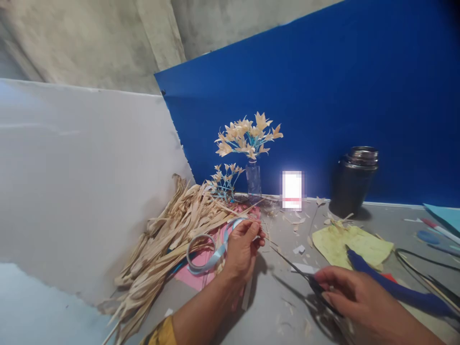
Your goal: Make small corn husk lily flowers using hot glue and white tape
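Observation:
My left hand (246,244) is closed in a pinch above the table's middle; what sits between the fingertips is too small to make out. A light blue ribbon (218,258) runs from its roll (188,253) up to behind this hand. In my right hand (354,297) is a pair of scissors (316,289), fingers around the dark handles. The thin blades point up and left, their tips close to my left fingertips. Dry pale husks (172,232) lie heaped left of my left hand, beside pink paper (187,279).
Behind stand a clear bottle (254,182) of pale husk flowers (247,134), smaller flowers (226,179) and a dark flask (352,187). Yellow paper (359,244) and a blue-handled tool (390,287) lie right. Scraps litter the table; a blue board (323,96) closes the back.

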